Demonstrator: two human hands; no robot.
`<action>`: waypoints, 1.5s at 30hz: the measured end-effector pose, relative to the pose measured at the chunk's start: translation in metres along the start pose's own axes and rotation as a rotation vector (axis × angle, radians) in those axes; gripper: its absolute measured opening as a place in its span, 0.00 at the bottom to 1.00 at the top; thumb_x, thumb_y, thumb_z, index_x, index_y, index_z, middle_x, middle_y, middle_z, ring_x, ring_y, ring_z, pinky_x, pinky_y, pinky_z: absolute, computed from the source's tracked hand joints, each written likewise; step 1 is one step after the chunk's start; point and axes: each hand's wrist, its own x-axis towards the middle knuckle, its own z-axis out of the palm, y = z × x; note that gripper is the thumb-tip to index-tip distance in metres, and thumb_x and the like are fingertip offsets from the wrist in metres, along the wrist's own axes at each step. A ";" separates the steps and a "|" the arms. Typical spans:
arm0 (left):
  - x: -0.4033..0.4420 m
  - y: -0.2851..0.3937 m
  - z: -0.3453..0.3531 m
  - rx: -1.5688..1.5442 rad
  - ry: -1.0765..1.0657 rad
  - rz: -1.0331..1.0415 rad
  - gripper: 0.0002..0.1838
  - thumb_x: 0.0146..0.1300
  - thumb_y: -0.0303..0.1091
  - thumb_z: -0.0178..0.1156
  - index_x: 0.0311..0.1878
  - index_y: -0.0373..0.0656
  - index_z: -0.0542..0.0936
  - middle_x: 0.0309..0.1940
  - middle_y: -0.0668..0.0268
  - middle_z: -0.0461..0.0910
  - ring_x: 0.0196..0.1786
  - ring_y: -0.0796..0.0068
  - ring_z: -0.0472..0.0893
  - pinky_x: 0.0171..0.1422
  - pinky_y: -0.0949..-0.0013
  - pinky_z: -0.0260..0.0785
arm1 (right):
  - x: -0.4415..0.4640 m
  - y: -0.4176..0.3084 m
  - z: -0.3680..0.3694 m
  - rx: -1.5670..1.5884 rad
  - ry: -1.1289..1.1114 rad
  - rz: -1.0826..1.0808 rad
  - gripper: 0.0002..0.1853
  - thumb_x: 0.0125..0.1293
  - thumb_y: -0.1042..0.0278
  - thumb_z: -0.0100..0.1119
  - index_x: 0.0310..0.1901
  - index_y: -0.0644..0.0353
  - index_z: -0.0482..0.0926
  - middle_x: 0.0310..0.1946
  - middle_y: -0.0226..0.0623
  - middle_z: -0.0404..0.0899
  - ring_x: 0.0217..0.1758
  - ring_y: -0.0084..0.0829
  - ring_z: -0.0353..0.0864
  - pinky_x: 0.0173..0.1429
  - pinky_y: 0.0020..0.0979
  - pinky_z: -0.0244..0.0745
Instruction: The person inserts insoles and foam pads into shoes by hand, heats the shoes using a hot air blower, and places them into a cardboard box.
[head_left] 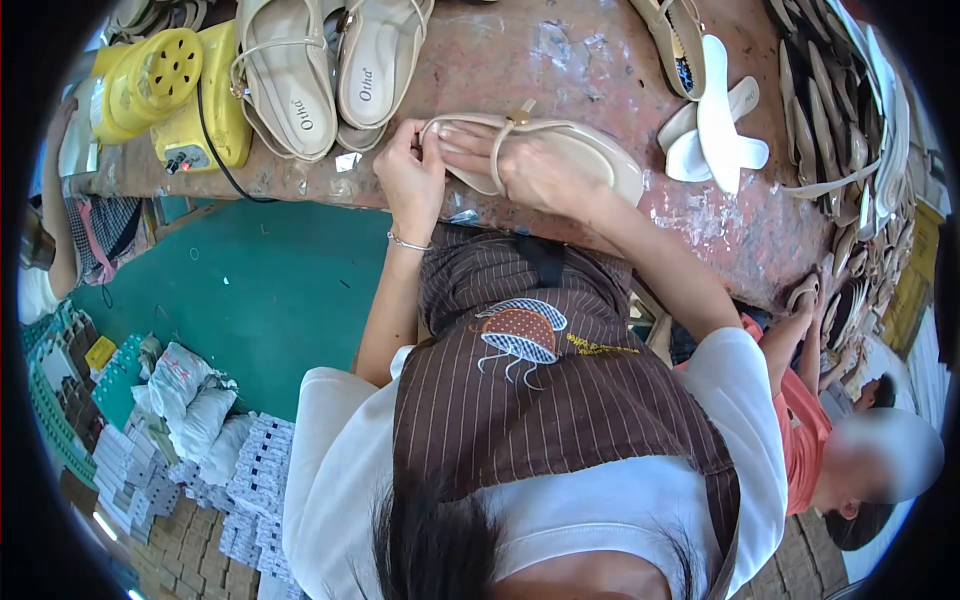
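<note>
A beige sandal (622, 168) with a thin strap and a small gold ornament lies at the front edge of the table, toe to the right. My left hand (412, 170) pinches its heel rim between thumb and fingers. My right hand (535, 170) reaches into the sandal, its fingers stretched toward the heel and touching the left fingertips. Those right fingers press on the inside of the sandal; what lies under them is hidden. Beyond my left hand stands a pair of beige sandals, a left one (290, 85) and a right one (372, 70), both with printed insoles.
A yellow machine (205, 95) with a black cable stands at the left of the worn table (470, 50). White and beige insoles (717, 120) lie crossed at the right, near another shoe (675, 45). Many shoes (830, 110) are piled farther right. Co-workers (795, 420) are at both sides.
</note>
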 end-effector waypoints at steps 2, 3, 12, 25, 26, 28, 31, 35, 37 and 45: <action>0.002 0.002 0.000 0.055 0.006 0.042 0.04 0.60 0.26 0.62 0.34 0.36 0.80 0.17 0.66 0.74 0.17 0.75 0.67 0.22 0.70 0.63 | 0.008 -0.006 -0.011 0.034 -0.034 -0.046 0.18 0.55 0.75 0.55 0.48 0.60 0.85 0.60 0.46 0.77 0.58 0.39 0.79 0.62 0.38 0.72; 0.004 0.003 0.000 0.077 -0.006 0.051 0.04 0.60 0.26 0.61 0.33 0.36 0.80 0.16 0.66 0.74 0.17 0.74 0.67 0.23 0.69 0.63 | 0.012 -0.016 -0.021 -0.014 -0.175 0.106 0.17 0.56 0.74 0.55 0.47 0.62 0.84 0.58 0.46 0.78 0.58 0.39 0.79 0.61 0.37 0.73; 0.006 0.001 0.000 0.181 -0.030 0.108 0.05 0.61 0.27 0.59 0.29 0.37 0.77 0.16 0.64 0.75 0.16 0.71 0.70 0.24 0.64 0.65 | -0.019 -0.029 -0.016 -0.418 -0.055 0.357 0.16 0.56 0.72 0.56 0.45 0.67 0.84 0.50 0.48 0.83 0.58 0.45 0.80 0.52 0.36 0.81; -0.096 0.061 0.028 0.595 -0.536 0.468 0.10 0.59 0.39 0.60 0.34 0.42 0.80 0.32 0.63 0.83 0.37 0.62 0.81 0.35 0.63 0.72 | -0.011 -0.007 -0.111 0.079 0.305 0.857 0.23 0.53 0.73 0.64 0.53 0.66 0.78 0.51 0.48 0.79 0.44 0.40 0.82 0.51 0.34 0.77; -0.097 0.059 0.032 0.541 -0.468 0.643 0.11 0.59 0.39 0.60 0.39 0.43 0.82 0.42 0.60 0.84 0.48 0.59 0.81 0.42 0.61 0.74 | -0.019 -0.026 -0.110 -0.086 0.248 0.660 0.20 0.50 0.77 0.61 0.48 0.65 0.79 0.60 0.50 0.75 0.47 0.45 0.84 0.53 0.43 0.80; -0.098 0.046 0.044 0.539 -0.453 0.693 0.13 0.58 0.39 0.60 0.43 0.42 0.81 0.45 0.57 0.82 0.52 0.55 0.78 0.48 0.57 0.71 | -0.040 -0.055 -0.091 -0.090 0.108 0.671 0.19 0.48 0.78 0.62 0.46 0.64 0.78 0.60 0.49 0.75 0.52 0.47 0.83 0.64 0.48 0.71; -0.099 0.030 0.057 0.534 -0.448 0.843 0.19 0.56 0.37 0.60 0.50 0.39 0.80 0.54 0.50 0.77 0.62 0.46 0.69 0.62 0.49 0.65 | -0.066 -0.073 -0.046 -0.332 0.079 0.611 0.23 0.49 0.79 0.61 0.51 0.63 0.76 0.60 0.47 0.76 0.61 0.46 0.79 0.76 0.51 0.53; -0.103 0.029 0.056 0.616 -0.581 0.759 0.26 0.57 0.37 0.58 0.58 0.35 0.75 0.55 0.45 0.75 0.65 0.40 0.65 0.70 0.39 0.54 | -0.057 -0.056 -0.023 -0.349 0.246 0.528 0.27 0.51 0.79 0.59 0.57 0.63 0.75 0.60 0.46 0.76 0.62 0.45 0.78 0.77 0.51 0.51; -0.102 0.029 0.054 0.661 -0.630 0.731 0.27 0.58 0.36 0.58 0.61 0.34 0.74 0.55 0.44 0.74 0.66 0.38 0.64 0.71 0.36 0.50 | -0.045 -0.041 -0.018 -0.364 0.320 0.507 0.29 0.52 0.79 0.58 0.60 0.63 0.74 0.59 0.45 0.77 0.63 0.43 0.76 0.78 0.52 0.48; -0.098 0.018 0.041 0.712 -0.641 0.707 0.27 0.62 0.38 0.54 0.62 0.33 0.72 0.59 0.44 0.70 0.67 0.39 0.64 0.70 0.39 0.55 | -0.022 -0.043 -0.042 -0.433 0.162 0.498 0.19 0.55 0.71 0.58 0.49 0.67 0.81 0.45 0.48 0.80 0.51 0.41 0.82 0.76 0.46 0.55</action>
